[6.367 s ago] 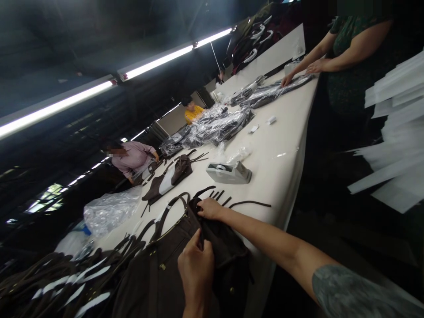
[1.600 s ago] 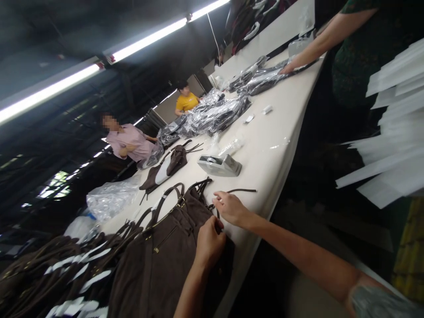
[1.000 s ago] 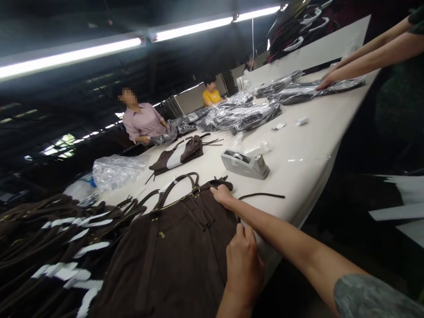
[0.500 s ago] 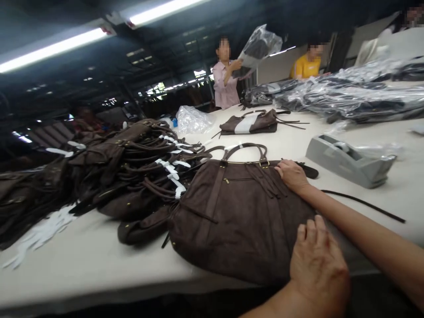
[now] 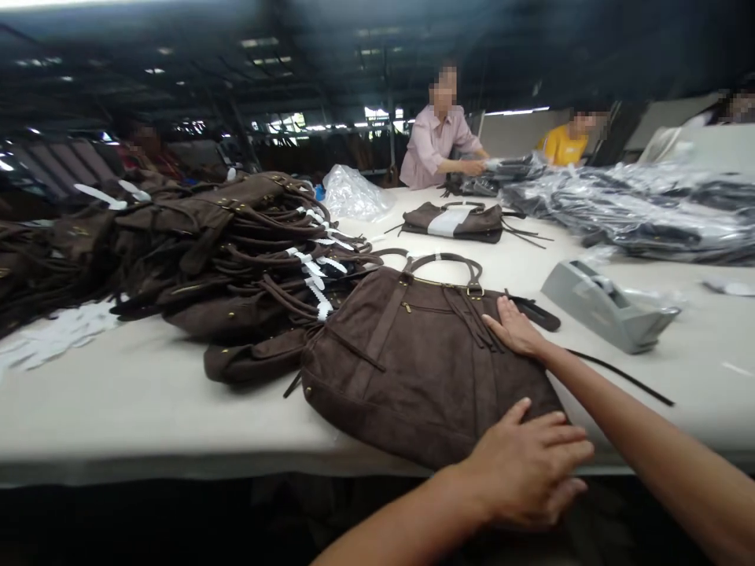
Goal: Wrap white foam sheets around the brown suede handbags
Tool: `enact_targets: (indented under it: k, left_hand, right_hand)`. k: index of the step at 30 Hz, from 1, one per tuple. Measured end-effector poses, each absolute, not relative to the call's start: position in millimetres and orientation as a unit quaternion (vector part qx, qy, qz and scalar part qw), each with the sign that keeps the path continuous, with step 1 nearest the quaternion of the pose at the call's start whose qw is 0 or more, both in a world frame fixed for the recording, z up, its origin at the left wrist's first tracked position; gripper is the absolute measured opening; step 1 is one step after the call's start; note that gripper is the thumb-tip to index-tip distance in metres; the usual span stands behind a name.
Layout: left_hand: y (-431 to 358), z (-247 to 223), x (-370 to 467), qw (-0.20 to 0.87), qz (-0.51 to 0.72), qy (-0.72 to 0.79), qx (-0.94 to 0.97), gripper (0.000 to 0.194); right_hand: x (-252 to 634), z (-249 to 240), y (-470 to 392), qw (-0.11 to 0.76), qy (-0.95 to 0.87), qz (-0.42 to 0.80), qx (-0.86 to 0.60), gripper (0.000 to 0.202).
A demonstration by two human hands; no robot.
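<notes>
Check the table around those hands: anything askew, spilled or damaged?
I see no spill or damage. A thin dark strap trails loose to the right of the brown bag, and the bag pile on the left looks slumped, with jumbled handles and loose white strips beside it.

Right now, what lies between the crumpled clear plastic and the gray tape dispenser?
The head view shows a white-banded brown handbag between the clear plastic and the tape dispenser.

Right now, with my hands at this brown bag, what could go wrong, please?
The brown bag reaches the near edge of the table; it may slip off if the left hand pushes it. Its handles lie beside the piled bags and may tangle.
</notes>
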State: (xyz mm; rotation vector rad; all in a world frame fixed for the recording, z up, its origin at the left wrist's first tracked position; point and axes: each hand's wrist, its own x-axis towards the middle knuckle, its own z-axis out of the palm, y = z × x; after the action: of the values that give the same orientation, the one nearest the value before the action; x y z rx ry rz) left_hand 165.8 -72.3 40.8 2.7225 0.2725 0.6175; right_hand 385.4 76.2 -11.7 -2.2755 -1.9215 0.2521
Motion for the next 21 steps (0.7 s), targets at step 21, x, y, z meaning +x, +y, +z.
enact_targets:
  k: [21]
  left_hand:
    - [47.0, 46.9, -77.3, 0.007, 0.044, 0.296, 0.954, 0.072]
  right_hand:
    - [314.5, 57.8, -117.9, 0.051, -0.803, 0.113, -0.582, 0.100]
